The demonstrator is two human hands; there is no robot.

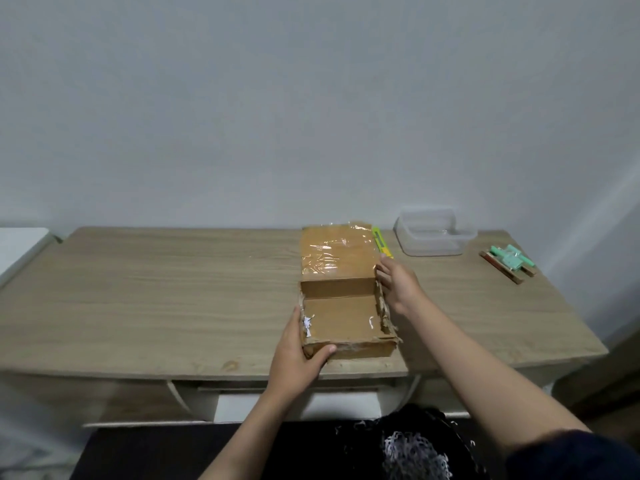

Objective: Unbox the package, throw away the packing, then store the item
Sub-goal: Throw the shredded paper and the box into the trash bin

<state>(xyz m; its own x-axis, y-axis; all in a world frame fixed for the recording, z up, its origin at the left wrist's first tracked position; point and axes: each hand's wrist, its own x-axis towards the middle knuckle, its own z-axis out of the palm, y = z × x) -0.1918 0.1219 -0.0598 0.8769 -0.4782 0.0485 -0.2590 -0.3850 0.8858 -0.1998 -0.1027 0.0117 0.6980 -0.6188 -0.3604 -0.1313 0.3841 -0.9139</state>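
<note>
An open brown cardboard box lies on the wooden table, its taped lid folded back flat behind it. Inside I see bare cardboard and a few white paper shreds. My left hand grips the box's near left corner, thumb across the front wall. My right hand holds the right side where the lid hinges, fingers on the lid's edge. A green item on a wooden base lies at the table's far right. A black bag with white shredded paper sits below the table edge.
A clear plastic container stands at the back right. A yellow-green utility knife lies just right of the lid. A white surface adjoins the table's left end. A wall stands close behind.
</note>
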